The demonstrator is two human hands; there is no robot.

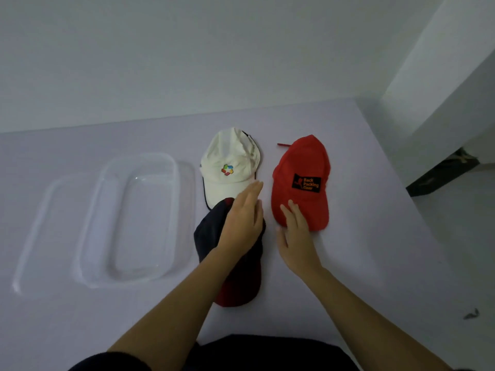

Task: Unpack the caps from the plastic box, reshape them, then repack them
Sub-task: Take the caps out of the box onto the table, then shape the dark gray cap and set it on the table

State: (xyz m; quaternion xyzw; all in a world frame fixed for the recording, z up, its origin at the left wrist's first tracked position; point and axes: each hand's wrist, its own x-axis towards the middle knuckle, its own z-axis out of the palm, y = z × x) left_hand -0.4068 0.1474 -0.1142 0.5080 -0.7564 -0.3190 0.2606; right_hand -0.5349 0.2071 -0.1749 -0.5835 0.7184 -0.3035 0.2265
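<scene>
Left hand (242,223) flat, fingers straight, pressing on the dark cap (230,253) nearest the person; right hand (294,234) spread, fingertips on the red cap's (300,183) near brim. White cap (230,167) lies far of the dark one, clear plastic box (139,218) and lid (42,231) left on the table (375,236).

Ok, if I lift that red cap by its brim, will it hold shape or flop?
The red cap lies flattened, its crown creased, so the crown will probably sag. Its brim keeps a clean curved edge, so likely stiff enough to lift by. Thin cloth, probably light; it may slide on the smooth table if pushed.
</scene>
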